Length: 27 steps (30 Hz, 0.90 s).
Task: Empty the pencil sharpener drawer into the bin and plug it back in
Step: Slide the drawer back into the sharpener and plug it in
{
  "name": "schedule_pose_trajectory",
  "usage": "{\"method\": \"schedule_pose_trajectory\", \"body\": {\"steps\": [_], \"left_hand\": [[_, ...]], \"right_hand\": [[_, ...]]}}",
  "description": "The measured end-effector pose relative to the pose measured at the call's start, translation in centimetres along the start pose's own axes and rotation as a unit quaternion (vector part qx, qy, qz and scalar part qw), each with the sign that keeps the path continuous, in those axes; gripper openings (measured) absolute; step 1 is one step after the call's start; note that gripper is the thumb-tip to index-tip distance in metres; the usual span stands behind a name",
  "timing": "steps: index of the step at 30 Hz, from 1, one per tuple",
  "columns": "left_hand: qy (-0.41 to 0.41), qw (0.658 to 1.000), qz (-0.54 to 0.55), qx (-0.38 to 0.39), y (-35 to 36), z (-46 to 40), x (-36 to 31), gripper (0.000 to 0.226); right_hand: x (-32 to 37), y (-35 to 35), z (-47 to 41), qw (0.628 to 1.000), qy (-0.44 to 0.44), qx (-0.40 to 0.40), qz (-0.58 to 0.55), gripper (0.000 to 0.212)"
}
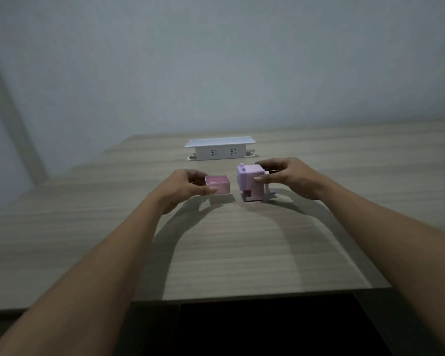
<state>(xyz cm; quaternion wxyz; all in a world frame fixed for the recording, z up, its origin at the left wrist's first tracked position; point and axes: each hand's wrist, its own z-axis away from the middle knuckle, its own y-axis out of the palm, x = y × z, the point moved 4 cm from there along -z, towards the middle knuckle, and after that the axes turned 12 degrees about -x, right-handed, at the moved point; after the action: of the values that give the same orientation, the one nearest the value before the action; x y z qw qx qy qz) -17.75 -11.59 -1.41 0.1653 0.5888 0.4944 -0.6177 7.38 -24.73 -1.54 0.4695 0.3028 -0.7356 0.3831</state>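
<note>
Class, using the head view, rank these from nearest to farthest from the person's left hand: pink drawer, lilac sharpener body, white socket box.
1. pink drawer: held in the left hand.
2. lilac sharpener body: just right of the drawer, held by the right hand.
3. white socket box: farther back on the desk.

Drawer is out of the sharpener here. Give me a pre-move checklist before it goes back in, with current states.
1. Drawer held in left hand: ok.
2. Pencil sharpener steadied by right hand: ok.
3. Drawer empty: ok as far as its inside shows; no shavings visible.
4. Slot in the sharpener's lower front clear: cannot tell, it is dark.
5. Drawer lined up with slot: not ok; it sits to the left, apart from the body.
6. Bin in view to confirm emptying: not ok, none visible.
</note>
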Motion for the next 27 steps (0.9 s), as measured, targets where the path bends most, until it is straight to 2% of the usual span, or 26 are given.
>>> {"method": "schedule_pose_trajectory", "body": {"steps": [6, 19, 23, 27], "left_hand": [[-0.010, 0.999, -0.035, 0.019, 2.2, -0.4, 1.5, 0.056], [0.005, 0.999, -0.003, 0.039, 6.5, -1.4, 0.3, 0.035], [0.005, 0.999, -0.002, 0.043, 7.4, -1.6, -0.1, 0.041], [-0.005, 0.999, 0.024, 0.042, 7.3, -1.9, 0.4, 0.036]], "right_hand": [[-0.2, 0.3, -0.2, 1.000, -0.008, 0.001, -0.015, 0.051], [-0.9, 0.6, -0.4, 0.999, -0.017, -0.003, -0.034, 0.051], [-1.3, 0.8, -0.3, 0.998, -0.022, -0.013, -0.056, 0.051], [-1.7, 1.0, 0.0, 0.998, -0.020, -0.019, -0.061, 0.056]]}}
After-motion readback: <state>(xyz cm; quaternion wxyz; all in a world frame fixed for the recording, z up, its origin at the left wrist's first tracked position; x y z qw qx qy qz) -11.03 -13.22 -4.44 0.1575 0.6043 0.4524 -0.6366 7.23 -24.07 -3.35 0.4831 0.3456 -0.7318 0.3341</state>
